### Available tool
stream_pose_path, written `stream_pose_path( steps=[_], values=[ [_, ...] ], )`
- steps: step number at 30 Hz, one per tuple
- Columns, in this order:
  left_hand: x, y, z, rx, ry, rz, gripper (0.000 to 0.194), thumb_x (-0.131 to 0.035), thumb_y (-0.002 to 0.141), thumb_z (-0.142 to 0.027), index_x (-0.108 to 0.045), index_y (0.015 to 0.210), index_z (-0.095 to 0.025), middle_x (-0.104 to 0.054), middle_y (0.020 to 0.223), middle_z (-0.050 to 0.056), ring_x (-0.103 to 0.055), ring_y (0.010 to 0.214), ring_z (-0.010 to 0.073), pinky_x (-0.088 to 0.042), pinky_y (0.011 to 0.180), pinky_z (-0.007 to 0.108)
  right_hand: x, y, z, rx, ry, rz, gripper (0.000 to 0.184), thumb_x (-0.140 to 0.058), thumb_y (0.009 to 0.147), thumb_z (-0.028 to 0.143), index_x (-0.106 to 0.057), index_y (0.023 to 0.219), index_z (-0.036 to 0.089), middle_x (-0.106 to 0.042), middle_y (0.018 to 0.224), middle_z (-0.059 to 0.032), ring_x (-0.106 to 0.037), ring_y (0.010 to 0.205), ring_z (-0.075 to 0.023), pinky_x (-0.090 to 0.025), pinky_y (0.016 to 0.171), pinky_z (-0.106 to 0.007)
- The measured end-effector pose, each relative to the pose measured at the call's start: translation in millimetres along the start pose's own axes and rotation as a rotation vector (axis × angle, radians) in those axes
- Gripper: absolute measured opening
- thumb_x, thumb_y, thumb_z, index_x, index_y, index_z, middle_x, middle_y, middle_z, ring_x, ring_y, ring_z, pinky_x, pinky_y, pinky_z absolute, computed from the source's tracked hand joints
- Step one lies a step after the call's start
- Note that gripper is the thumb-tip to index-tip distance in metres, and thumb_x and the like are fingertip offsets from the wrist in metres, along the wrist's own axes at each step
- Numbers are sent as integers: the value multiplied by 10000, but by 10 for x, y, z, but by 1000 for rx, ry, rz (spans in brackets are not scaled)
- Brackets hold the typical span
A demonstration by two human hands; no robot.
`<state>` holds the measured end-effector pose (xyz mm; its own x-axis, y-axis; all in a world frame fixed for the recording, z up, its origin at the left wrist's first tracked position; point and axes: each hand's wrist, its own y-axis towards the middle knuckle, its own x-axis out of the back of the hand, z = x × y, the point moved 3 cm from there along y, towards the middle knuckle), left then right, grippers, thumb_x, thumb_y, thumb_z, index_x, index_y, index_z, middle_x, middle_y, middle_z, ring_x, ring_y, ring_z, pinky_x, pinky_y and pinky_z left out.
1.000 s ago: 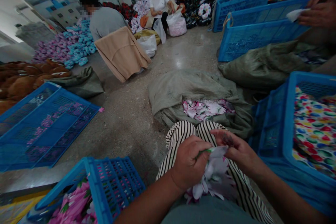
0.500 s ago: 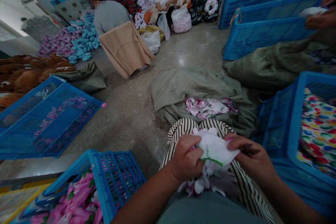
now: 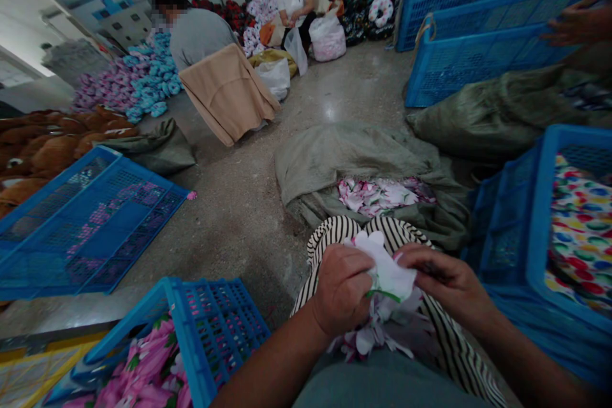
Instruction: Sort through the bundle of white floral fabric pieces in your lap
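Note:
Above my lap, a white fabric piece [image 3: 389,271] with petal-shaped edges, pink tips and a green line of trim is held between both hands. My left hand [image 3: 345,284] is closed, its fingers bunched on the piece's left side. At the right edge, my right hand [image 3: 447,280] pinches the same piece between thumb and finger. Something small and dark shows in the right palm; its kind is hard to make out. More petal-edged fabric pieces [image 3: 377,335] lie on my striped trousers below the hands.
Ahead of my knees lies a green woven sack [image 3: 335,146] of similar pieces. A blue crate [image 3: 184,331] of pink pieces stands at left, another crate [image 3: 533,236] with dotted fabric at right. Two people sit farther back; another person's hand [image 3: 578,19] shows at right.
My right hand has moved a little left, toward my left hand, and the fabric piece is tilted and more folded. At far right, the other person's hand no longer shows the white item.

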<state>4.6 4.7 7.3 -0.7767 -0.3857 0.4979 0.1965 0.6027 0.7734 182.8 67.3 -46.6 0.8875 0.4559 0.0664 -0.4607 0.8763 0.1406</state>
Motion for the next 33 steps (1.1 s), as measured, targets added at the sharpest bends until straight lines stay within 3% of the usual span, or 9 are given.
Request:
stream_pose_path(
  steps=[4, 9, 13, 18, 22, 24, 30, 33],
  values=[
    [-11, 39, 5, 16, 103, -8, 192, -483, 671, -42, -460, 809, -173, -575, 826, 34, -522, 786, 137, -401, 693, 320, 101, 12, 223, 35, -168, -141, 112, -584, 762, 251, -627, 862, 279, -607, 845, -20, -585, 778, -177, -468, 605, -230],
    [-45, 56, -9, 106, 71, 8, 201, -449, 658, -38, -456, 809, -171, -557, 771, 37, -490, 729, 141, -372, 669, 327, -169, 20, 456, 20, -166, 107, 79, -554, 785, 260, -602, 841, 233, -566, 760, -25, -546, 688, -163, -421, 554, -252],
    [-73, 35, -35, 254, -8, -6, 252, -450, 670, -21, -499, 863, -175, -539, 760, 31, -480, 736, 143, -378, 668, 311, -329, 46, 427, -30, -146, 140, 71, -521, 807, 243, -580, 831, 213, -514, 712, -3, -491, 615, -131, -391, 537, -249],
    [-127, 25, -12, 619, -245, -37, 237, -450, 715, -38, -573, 851, -188, -534, 809, 25, -505, 777, 131, -397, 681, 262, -361, 45, 367, 43, -157, 78, 74, -550, 788, 222, -551, 861, 228, -480, 693, 20, -479, 591, -115, -381, 513, -226],
    [-248, -44, 54, 1001, -664, -46, 53, -497, 777, -191, -541, 796, -168, -539, 768, 13, -505, 722, 119, -391, 682, 245, -363, 65, 389, 122, -219, 37, 267, -545, 789, 207, -534, 1050, 261, -466, 686, 25, -469, 569, -109, -377, 494, -213],
    [-315, -107, 86, 1153, -889, -62, 135, -551, 768, -286, -489, 766, -167, -511, 687, -16, -463, 616, 90, -362, 603, 210, -366, 86, 418, 149, -257, 58, 278, -549, 791, 206, -546, 1064, 260, -469, 688, 19, -478, 597, -117, -387, 521, -220],
    [-347, -154, 125, 1308, -1135, -1, 336, -686, 642, -390, -443, 674, -158, -497, 648, -32, -432, 560, 64, -326, 540, 175, -368, 120, 444, 102, -260, 128, 57, -563, 789, 231, -593, 829, 203, -450, 661, 15, -459, 587, -117, -367, 513, -232],
    [-329, -119, 107, 1410, -1204, 42, 373, -718, 601, -370, -415, 692, -173, -463, 568, -66, -373, 464, 43, -276, 466, 157, -366, 116, 427, 75, -214, 118, 59, -545, 795, 221, -559, 743, 197, -458, 653, 19, -456, 574, -111, -358, 511, -232]
  ],
)
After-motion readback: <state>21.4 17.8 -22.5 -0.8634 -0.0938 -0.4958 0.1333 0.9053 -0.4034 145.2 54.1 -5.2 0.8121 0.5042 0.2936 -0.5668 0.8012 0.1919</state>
